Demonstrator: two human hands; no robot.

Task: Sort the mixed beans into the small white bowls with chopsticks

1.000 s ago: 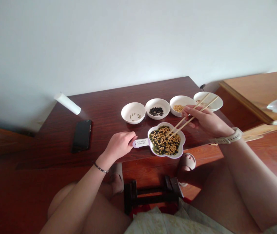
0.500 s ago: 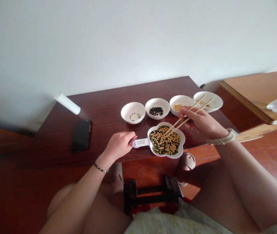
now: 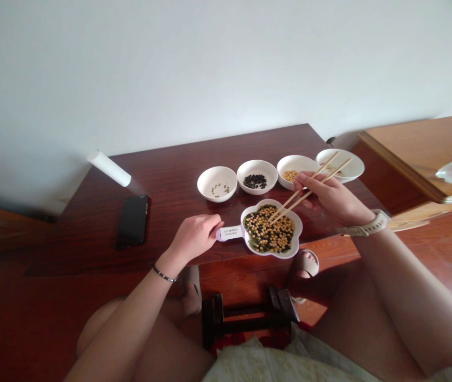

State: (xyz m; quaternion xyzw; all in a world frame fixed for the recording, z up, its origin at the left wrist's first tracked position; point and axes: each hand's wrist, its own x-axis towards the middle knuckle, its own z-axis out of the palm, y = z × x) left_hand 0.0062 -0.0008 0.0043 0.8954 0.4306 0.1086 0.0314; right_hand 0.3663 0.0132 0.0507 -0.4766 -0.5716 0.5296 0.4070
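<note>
Downward, through the head camera, I see two bare hands at a dark reddish-brown table (image 3: 174, 185). The right hand (image 3: 333, 199) has its thumb and fingers closed around a pair of chopsticks (image 3: 286, 212), the sticks slightly parted. Their long axis slants from the upper right, above the hand, down and leftward into a flower-shaped dish (image 3: 297, 227), where the tips meet among the beans (image 3: 271, 241). So the dish lies to the left of the right hand and nearer the body, by the table's front edge. Its short handle (image 3: 231, 233) points left, straight toward the left hand (image 3: 192, 236), which is the closer one to it; those fingers are curled closed, pinching the handle's end.

The dish is smooth and glossy, white inside with a pale lilac rim, and its handle carries a printed label too small for me to read. Round yellow beans cover small dark and greenish ones. The chopsticks are slim, straight and light, apparently wood.

Beyond the dish, a row of smooth white bowls curves across the polished grain: the leftmost bowl (image 3: 206, 185) holds a few small greenish beans, the second bowl (image 3: 245, 171) black ones, the third bowl (image 3: 284, 165) yellow ones, and the rightmost bowl (image 3: 356, 167) reddish bits I cannot identify.
</note>
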